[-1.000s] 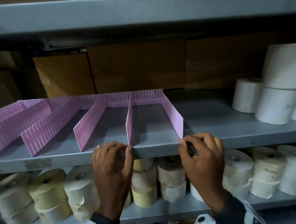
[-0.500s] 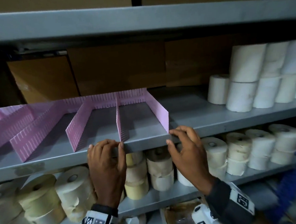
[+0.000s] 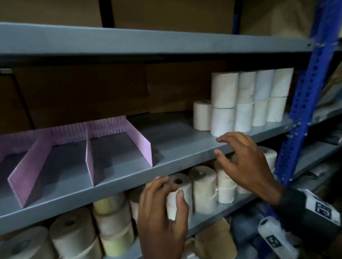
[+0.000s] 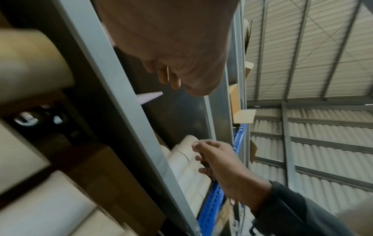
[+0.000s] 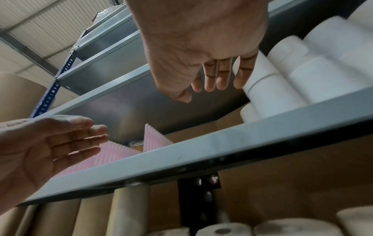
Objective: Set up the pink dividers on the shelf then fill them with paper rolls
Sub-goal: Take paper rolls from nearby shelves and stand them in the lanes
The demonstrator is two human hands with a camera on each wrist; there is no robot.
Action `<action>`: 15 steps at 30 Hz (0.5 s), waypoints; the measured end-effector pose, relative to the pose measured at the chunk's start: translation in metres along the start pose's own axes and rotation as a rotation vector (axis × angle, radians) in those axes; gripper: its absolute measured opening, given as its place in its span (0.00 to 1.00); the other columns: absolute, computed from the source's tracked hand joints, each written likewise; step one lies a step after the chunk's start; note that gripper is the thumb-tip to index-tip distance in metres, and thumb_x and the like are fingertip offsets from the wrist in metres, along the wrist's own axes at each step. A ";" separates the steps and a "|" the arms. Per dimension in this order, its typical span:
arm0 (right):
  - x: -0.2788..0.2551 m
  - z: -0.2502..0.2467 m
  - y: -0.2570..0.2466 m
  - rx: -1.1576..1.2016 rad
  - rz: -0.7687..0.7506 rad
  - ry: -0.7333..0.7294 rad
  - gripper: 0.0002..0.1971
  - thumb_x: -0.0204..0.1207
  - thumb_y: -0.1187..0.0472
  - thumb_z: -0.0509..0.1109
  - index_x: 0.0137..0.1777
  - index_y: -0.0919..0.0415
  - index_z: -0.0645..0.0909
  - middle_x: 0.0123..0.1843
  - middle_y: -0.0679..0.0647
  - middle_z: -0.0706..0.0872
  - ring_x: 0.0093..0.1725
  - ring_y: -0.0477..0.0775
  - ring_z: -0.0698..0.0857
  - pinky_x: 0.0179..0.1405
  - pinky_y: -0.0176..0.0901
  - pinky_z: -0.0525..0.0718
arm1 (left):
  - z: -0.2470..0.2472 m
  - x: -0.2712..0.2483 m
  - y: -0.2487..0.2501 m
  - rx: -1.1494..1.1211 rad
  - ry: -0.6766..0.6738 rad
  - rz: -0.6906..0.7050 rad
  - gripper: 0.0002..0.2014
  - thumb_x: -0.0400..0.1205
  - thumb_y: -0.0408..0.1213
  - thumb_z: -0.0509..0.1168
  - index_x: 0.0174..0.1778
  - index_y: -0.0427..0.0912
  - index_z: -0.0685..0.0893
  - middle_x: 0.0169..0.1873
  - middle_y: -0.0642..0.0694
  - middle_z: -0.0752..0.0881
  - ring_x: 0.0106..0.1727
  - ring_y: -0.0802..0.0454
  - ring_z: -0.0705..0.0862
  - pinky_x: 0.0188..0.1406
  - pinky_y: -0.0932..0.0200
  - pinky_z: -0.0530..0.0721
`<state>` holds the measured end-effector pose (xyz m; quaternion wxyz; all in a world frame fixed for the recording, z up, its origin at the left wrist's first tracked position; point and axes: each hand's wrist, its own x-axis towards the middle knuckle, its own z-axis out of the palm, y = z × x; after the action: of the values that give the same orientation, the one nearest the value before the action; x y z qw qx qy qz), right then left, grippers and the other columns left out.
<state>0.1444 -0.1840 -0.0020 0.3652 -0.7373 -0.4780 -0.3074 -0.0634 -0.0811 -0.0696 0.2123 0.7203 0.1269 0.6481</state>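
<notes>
The pink dividers (image 3: 66, 148) stand joined in a comb shape on the left of the grey middle shelf (image 3: 188, 154), with empty bays between them. White paper rolls (image 3: 243, 102) are stacked two high at the shelf's right end. My right hand (image 3: 219, 146) hovers open with fingers spread just in front of these rolls, touching nothing; in the right wrist view its fingertips (image 5: 212, 86) are beside a roll (image 5: 282, 76). My left hand (image 3: 170, 190) floats open below the shelf edge, in front of the lower rolls, holding nothing. It appears flat-fingered (image 5: 80, 140) near the dividers (image 5: 153, 140).
The lower shelf holds several cream and yellowish rolls (image 3: 204, 187). A blue perforated upright (image 3: 309, 91) bounds the shelf on the right. Brown cardboard boxes (image 3: 82, 91) stand at the back. Bare shelf lies between dividers and white rolls.
Both hands have left the front ends of the dividers. The right hand moved right toward the white rolls, the left dropped below the shelf edge, and my view swung right.
</notes>
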 end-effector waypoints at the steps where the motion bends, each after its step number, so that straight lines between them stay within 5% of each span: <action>1: 0.007 -0.006 0.009 -0.036 -0.005 0.010 0.13 0.77 0.55 0.74 0.61 0.54 0.84 0.60 0.49 0.84 0.60 0.53 0.81 0.57 0.44 0.80 | 0.014 0.003 0.005 -0.020 -0.025 0.002 0.10 0.82 0.41 0.68 0.47 0.39 0.91 0.55 0.48 0.89 0.62 0.47 0.88 0.65 0.49 0.83; 12: 0.121 -0.049 0.105 -0.217 -0.087 0.123 0.17 0.78 0.46 0.68 0.62 0.53 0.83 0.60 0.53 0.85 0.60 0.58 0.79 0.56 0.55 0.81 | 0.157 0.069 0.010 -0.075 -0.241 -0.121 0.13 0.84 0.49 0.69 0.62 0.51 0.84 0.58 0.61 0.81 0.61 0.64 0.78 0.59 0.59 0.82; 15: 0.159 -0.048 0.123 -0.214 -0.094 0.076 0.22 0.78 0.41 0.63 0.64 0.51 0.82 0.62 0.53 0.84 0.63 0.58 0.77 0.58 0.55 0.78 | 0.196 0.097 0.005 -0.051 -0.272 -0.198 0.21 0.84 0.51 0.71 0.71 0.49 0.81 0.63 0.58 0.80 0.68 0.59 0.77 0.65 0.58 0.80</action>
<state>0.3103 -0.1811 0.1216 0.2874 -0.7367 -0.4621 -0.4013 0.1422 -0.0686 0.0047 0.3084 0.7797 0.1508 0.5237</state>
